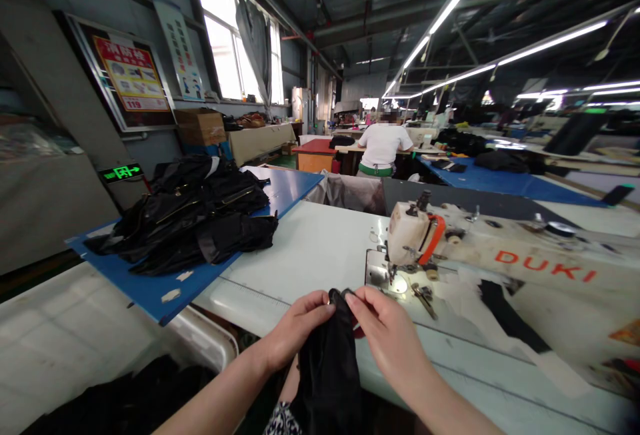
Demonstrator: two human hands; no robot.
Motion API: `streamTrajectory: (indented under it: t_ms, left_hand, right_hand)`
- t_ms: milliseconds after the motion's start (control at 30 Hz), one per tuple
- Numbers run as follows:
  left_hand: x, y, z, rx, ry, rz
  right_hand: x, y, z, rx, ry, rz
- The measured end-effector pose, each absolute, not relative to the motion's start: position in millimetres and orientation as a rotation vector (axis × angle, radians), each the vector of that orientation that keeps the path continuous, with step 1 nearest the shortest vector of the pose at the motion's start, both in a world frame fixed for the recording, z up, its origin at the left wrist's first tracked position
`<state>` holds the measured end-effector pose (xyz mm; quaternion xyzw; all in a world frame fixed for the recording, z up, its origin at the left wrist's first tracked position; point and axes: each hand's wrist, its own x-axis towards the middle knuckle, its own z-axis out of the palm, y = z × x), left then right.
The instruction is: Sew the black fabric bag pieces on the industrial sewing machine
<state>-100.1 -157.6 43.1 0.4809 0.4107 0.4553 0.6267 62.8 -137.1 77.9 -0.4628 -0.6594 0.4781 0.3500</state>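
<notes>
My left hand and my right hand both pinch the top edge of a piece of black fabric that hangs down over the near edge of the white sewing table. The fingers of both hands are closed on the cloth. Just beyond my right hand stands a white sewing machine with red lettering, its needle head over a metal plate. Small scissors or snips lie on the table beside the plate.
A heap of black garments lies on a blue board at the left. More black fabric strips lie under the machine arm. A person in a white shirt sits at a far table, back turned. Boxes and posters line the left wall.
</notes>
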Motion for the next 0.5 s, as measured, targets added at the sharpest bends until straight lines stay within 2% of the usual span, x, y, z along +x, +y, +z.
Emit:
streamTrajectory:
  t_ms: [200, 367, 500]
  left_hand:
    - [-99.4, -158.6, 48.6, 1.391, 1.087, 1.059]
    - [-118.3, -169.8, 100.0, 1.806, 1.35, 0.928]
    - [-139.4, -158.9, 144.0, 2.345, 1.549, 0.704]
  right_hand:
    - [68.6, -136.8, 79.1, -1.191, -1.41, 1.506]
    - [78.0, -141.6, 65.3, -1.098, -1.172, 1.611]
    - [89.9, -145.3, 39.5, -1.064, -1.361, 1.541]
